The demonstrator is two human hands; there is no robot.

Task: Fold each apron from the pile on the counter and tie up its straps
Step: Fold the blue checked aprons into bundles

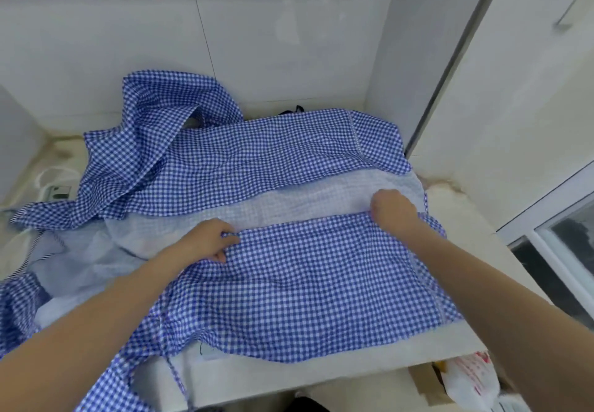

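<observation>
A blue-and-white gingham apron lies spread on the white counter. Its near part is folded up, so a band of pale inner lining shows between the two checked areas. My left hand pinches the folded edge at the middle left. My right hand grips the same edge further right. A thin checked strap hangs over the counter's front edge. More checked cloth is bunched at the back left.
White tiled walls close the counter at the back and right. A white cord and small device lie at the far left. A plastic bag and a cardboard box sit below the counter at the lower right. A window frame stands on the right.
</observation>
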